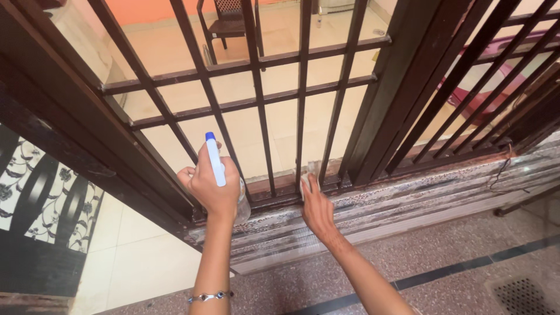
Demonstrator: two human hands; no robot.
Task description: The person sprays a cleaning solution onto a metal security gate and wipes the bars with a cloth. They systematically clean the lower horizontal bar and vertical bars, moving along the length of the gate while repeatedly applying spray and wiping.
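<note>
Head view: left hand (209,185) wraps shut around one spray bottle (216,166), likely light, stiff and slippery when wet, best held at its body. Right hand (317,209) presses one pale cloth (304,180), soft and limp, with flat fingers against the grille (256,105) at the sill's (408,201) inner edge.

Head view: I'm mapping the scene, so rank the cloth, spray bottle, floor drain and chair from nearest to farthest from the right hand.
1. Cloth, under the right hand.
2. Spray bottle, in the left hand.
3. Floor drain, lower right.
4. Chair, beyond the bars, top.
</note>
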